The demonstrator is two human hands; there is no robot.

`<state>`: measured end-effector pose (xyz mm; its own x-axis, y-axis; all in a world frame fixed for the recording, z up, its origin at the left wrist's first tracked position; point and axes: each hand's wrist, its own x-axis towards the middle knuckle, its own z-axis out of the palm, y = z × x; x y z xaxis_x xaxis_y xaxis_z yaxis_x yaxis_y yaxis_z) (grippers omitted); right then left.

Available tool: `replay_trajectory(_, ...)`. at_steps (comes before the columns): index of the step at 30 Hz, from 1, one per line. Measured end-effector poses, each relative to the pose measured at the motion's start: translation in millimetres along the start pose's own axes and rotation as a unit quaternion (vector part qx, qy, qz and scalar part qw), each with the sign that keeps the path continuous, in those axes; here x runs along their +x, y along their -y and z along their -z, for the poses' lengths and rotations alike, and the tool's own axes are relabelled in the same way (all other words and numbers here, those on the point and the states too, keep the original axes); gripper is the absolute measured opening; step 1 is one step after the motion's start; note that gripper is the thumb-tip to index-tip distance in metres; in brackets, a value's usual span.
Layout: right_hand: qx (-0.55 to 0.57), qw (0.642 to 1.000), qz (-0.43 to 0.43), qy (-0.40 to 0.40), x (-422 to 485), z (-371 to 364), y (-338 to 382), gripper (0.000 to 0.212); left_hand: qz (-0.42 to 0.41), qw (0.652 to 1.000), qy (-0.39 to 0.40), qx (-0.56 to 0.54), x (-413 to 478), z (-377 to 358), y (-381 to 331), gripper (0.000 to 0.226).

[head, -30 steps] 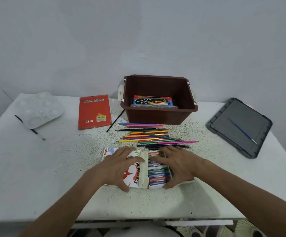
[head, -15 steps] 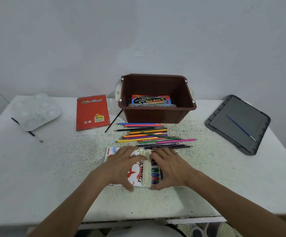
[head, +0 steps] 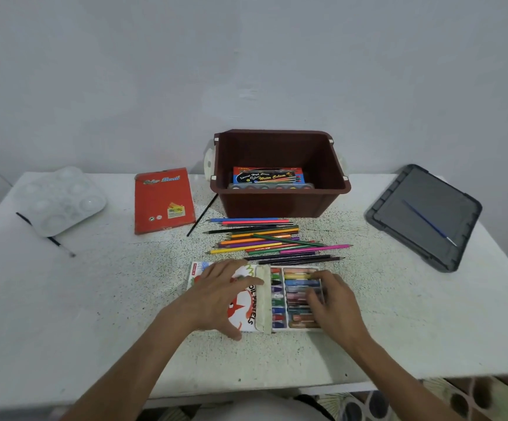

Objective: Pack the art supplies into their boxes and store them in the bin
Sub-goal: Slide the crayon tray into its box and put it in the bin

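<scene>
An oil pastel box point(head: 250, 303) lies near the table's front edge. Its tray of pastels point(head: 296, 286) is slid out of the sleeve to the right. My left hand point(head: 216, 294) presses flat on the sleeve, with the thumb at its near edge. On the tray's right part, my right hand point(head: 335, 302) has its bent fingertips on the pastels. Several loose coloured pencils point(head: 265, 241) lie between the box and the brown bin point(head: 277, 206). A watercolour box point(head: 266, 176) sits inside the bin. A flat red pencil box point(head: 163, 202) lies left of the bin.
A white palette point(head: 59, 200) lies at the far left over a thin black brush point(head: 61, 246). Another black brush point(head: 202, 218) lies beside the bin. The grey bin lid point(head: 423, 235) is at the right with a blue brush point(head: 427, 221) on it.
The pastel tray, nearly closed half a second ago, has slid out to the right with my right hand. My left hand stays on the sleeve.
</scene>
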<state>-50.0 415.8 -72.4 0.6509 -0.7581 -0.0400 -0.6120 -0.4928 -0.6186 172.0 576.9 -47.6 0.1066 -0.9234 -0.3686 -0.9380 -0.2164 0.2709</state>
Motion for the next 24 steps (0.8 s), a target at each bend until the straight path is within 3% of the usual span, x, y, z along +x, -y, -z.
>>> replay_trajectory(4,0.016,0.999,0.01,-0.029,-9,-21,17,0.027,-0.002,1.0,-0.007,0.002,1,-2,0,0.108)
replay_trajectory(8,0.072,0.996,0.052,0.001,-20,-36,45,0.028,-0.006,1.0,-0.009,0.002,3,-3,-5,0.108)
replay_trajectory(18,0.242,0.97,-0.022,0.022,-22,-34,66,0.038,-0.004,1.0,-0.008,-0.001,-1,-3,-7,0.106)
replay_trajectory(24,0.28,0.958,-0.033,0.053,-22,-35,73,0.048,-0.006,1.0,-0.011,0.004,2,-7,-6,0.107)
